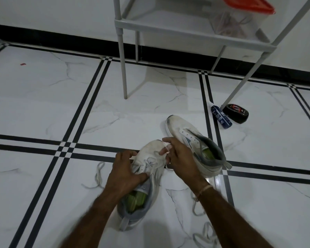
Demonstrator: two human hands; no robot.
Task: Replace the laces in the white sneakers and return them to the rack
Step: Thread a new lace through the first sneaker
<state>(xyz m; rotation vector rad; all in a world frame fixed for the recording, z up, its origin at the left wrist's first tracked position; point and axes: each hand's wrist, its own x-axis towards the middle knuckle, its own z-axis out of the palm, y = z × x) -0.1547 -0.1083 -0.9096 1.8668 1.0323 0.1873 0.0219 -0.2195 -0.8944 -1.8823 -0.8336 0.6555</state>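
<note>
Two white sneakers with grey collars and green insoles stand on the tiled floor. The near sneaker [151, 149] points away from me and has a white lace [150, 162] threaded through its eyelets. My left hand [125, 170] grips its upper at the lacing. My right hand [179, 158] pinches a white lace end above the toe. The second sneaker [195, 140] stands just right of my right hand, with bare eyelets. The white rack [186, 27] stands beyond them against the wall.
Loose grey-white laces lie on the floor, one to the left [97, 176] and others at the lower right [202, 230]. A blue tube [221, 117] and a black polish tin [237, 113] sit by the rack's right leg. A clear box with a red lid [243, 17] stands on the rack shelf.
</note>
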